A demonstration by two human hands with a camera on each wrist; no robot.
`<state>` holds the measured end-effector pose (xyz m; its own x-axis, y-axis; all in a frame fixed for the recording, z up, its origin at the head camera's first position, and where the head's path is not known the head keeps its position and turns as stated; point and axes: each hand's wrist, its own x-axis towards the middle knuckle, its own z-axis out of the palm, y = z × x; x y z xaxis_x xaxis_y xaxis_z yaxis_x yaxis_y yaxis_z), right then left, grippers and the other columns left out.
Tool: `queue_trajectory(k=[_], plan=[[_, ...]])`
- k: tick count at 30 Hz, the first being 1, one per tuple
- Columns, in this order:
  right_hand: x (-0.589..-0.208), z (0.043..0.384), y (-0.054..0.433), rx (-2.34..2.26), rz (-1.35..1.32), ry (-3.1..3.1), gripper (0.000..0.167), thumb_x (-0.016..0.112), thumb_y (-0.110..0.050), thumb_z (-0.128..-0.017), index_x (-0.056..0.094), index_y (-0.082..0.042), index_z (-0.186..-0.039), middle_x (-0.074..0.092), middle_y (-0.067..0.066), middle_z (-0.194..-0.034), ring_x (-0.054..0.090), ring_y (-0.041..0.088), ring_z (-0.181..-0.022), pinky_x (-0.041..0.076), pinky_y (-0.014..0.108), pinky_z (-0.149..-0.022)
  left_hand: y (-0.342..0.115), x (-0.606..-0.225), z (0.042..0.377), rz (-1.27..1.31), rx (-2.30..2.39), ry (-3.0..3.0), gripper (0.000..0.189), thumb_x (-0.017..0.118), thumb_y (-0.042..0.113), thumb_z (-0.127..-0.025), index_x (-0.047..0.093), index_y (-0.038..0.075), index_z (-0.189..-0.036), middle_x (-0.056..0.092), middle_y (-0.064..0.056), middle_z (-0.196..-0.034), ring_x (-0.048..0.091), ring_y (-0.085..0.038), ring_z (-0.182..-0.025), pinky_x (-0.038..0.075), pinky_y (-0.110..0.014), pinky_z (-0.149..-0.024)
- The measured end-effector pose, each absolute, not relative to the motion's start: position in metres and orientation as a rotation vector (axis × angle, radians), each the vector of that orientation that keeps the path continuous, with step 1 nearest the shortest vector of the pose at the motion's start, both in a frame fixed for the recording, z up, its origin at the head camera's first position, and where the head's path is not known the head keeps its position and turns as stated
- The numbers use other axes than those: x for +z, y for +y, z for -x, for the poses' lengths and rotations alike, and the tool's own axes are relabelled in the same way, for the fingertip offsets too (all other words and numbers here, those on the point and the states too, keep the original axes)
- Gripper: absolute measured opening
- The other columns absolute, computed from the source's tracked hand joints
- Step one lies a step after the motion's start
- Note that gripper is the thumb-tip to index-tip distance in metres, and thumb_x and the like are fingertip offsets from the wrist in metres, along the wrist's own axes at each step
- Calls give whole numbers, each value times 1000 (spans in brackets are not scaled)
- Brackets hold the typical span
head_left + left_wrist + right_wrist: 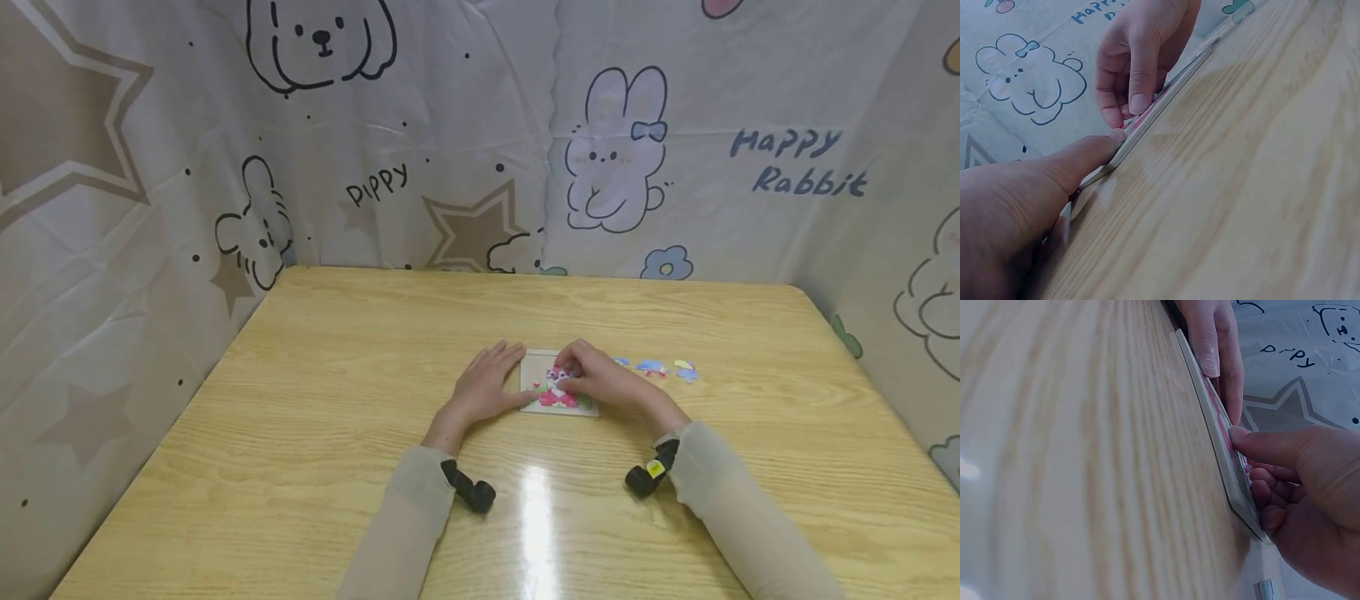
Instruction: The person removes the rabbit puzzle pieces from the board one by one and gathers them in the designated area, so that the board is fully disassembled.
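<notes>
A small flat jigsaw puzzle board [534, 363] with a raised pale rim lies on the table, showing a pink cartoon animal [558, 400] on its lower part. My left hand [486, 385] steadies it from the left, fingers extended at its upper left corner and thumb on its near edge. Over the board's right half, my right hand [606, 377] has curled fingers, with thumb and forefinger pinching a puzzle piece [558, 375] at the picture. That piece is mostly covered by the fingertips. In the right wrist view, the right thumb [1266, 445] touches the picture surface.
Several loose blue puzzle pieces [652, 367] lie right of the board, partly behind the right hand. The wooden table [360, 375] reaches back to a printed curtain [465, 125]. Each wrist carries a black camera [480, 497].
</notes>
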<state>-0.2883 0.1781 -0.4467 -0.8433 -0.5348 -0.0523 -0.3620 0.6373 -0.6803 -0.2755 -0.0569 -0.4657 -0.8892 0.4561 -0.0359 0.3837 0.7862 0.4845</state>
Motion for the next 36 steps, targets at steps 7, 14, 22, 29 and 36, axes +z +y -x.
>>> queue_trajectory(k=[7, 14, 22, 29, 36], plan=[[-447, 285, 177, -1050, 707, 2635, 29, 67, -11, -92, 54, 0, -116, 54, 12, -102, 51, 18, -90, 46, 21, -75, -57, -464, 275, -673, 716, 2825, 81, 60, 56, -90, 31, 17, -154, 27, 0, -163, 13, -20, -155, 8, -39, -129], [-444, 279, 173, -1049, 710, 2683, 30, 66, -10, -93, 53, 0, -118, 57, 13, -106, 55, 21, -96, 51, 29, -83, -57, -465, 276, -661, 709, 2824, 81, 59, 57, -90, 30, 17, -155, 27, 0, -163, 13, -19, -155, 8, -39, -129], [-443, 274, 168, -1066, 725, 2692, 30, 63, -6, -94, 51, 0, -121, 60, 15, -110, 58, 25, -102, 53, 39, -91, -56, -465, 276, -655, 712, 2822, 81, 60, 57, -90, 30, 18, -155, 27, 1, -163, 13, -20, -155, 8, -40, -129], [-443, 271, 168, -1113, 783, 2728, 22, 58, -1, -95, 53, -1, -116, 61, 15, -109, 61, 26, -101, 56, 37, -86, -56, -464, 275, -640, 722, 2822, 81, 60, 57, -90, 30, 18, -155, 27, 1, -163, 12, -19, -155, 8, -39, -129], [-446, 269, 171, -1250, 617, 2698, 20, 54, -2, -98, 54, -5, -117, 62, 15, -113, 63, 26, -101, 57, 33, -85, -56, -465, 275, -631, 711, 2819, 82, 60, 58, -90, 29, 19, -155, 26, 2, -163, 12, -18, -155, 6, -38, -129]])
